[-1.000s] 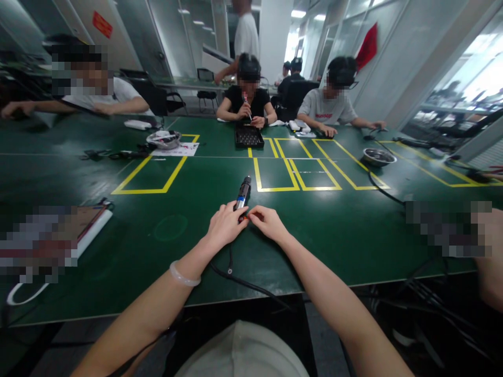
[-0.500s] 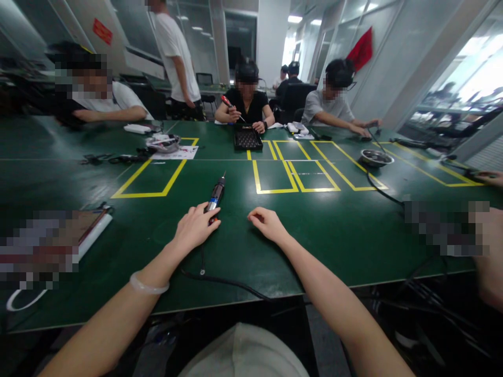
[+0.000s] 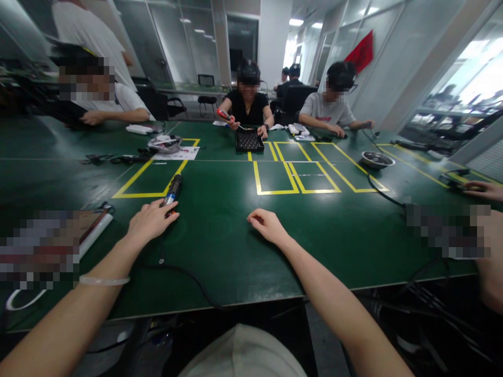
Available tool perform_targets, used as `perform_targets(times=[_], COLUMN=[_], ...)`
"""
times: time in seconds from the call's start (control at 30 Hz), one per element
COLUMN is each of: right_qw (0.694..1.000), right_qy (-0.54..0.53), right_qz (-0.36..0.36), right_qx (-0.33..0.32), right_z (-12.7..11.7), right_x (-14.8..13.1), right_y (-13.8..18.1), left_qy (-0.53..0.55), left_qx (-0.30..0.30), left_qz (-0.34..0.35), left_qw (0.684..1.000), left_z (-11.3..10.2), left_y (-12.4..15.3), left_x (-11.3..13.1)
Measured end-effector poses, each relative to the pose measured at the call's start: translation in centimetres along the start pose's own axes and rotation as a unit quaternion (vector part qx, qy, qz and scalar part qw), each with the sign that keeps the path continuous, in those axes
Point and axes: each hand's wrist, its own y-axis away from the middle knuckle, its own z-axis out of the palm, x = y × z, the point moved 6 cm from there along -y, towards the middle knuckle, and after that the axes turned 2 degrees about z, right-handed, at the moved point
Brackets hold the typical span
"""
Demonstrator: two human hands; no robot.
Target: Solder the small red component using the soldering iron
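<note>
Head view: gripping the power screwdriver [image 3: 172, 195] left of centre with the left hand [image 3: 151, 222], curling the right hand [image 3: 268, 225] closed; could snag, with cord [image 3: 178, 267] trailing over the table [image 3: 251, 267] edge.

Free passage: bench [image 3: 216, 209] surface between the left hand [image 3: 151, 221] and the right hand [image 3: 269, 225], continuing forward to the black tray [image 3: 249, 150]. Obstructions: power tool [image 3: 172, 195] under the left hand; black cable [image 3: 186, 272] crossing the near side to the edge; white-edged object [image 3: 93, 233] to the left. Ahead and to the right, a metal bowl [image 3: 377, 165] and a dark lead [image 3: 387, 196] restrict lateral passage.
</note>
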Motion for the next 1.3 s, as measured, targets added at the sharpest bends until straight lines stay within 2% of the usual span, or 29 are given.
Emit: perform_targets(times=[0.13, 0.23, 0.37, 0.43, 0.83, 0.97, 1.07, 1.17, 1.23, 1.3], right_qw=[1.000, 1.000, 1.000, 1.000, 1.000, 1.000, 1.000, 1.000, 0.998, 0.992], right_qy=[-0.002, 0.000, 0.000, 0.001, 0.007, 0.006, 0.002, -0.017, -0.056, -0.112], right_qz=[0.002, 0.004, 0.006, 0.006, 0.003, -0.002, 0.000, 0.012, 0.030, 0.055], right_qx=[-0.002, -0.003, -0.005, -0.005, -0.008, -0.007, -0.008, -0.005, -0.008, -0.014], right_z=[0.1, 0.0, 0.1, 0.1, 0.3, 0.3, 0.2, 0.0, 0.0, 0.1], right_x=[0.1, 0.1, 0.0, 0.0, 0.2, 0.1, 0.0, 0.0, 0.3, 0.8], right_y=[0.0, 0.1, 0.1, 0.1, 0.0, 0.0, 0.1, 0.1, 0.1, -0.1], left_qy=[-0.008, -0.036, -0.089, -0.093, -0.081, -0.048, 0.130, 0.338, 0.392, 0.400], left_qx=[0.003, 0.034, 0.116, 0.135, 0.151, 0.184, 0.164, 0.095, 0.049, 0.013], left_qz=[-0.014, -0.012, 0.003, -0.009, -0.037, -0.048, -0.014, 0.118, 0.183, 0.223], left_qw=[1.000, 0.999, 0.989, 0.986, 0.984, 0.981, 0.978, 0.929, 0.900, 0.889], left_z=[0.0, -0.1, -1.2, -1.7, -2.8, -4.1, -4.6, -4.7, -4.6, -4.1], left_y=[-0.1, 0.4, 2.0, 2.8, 3.7, 3.7, 3.2, 2.7, 2.8, 2.8], left_x=[-2.0, -2.4, -1.2, -0.6, 0.7, 1.6, 4.3, 10.1, 14.1, 17.4])
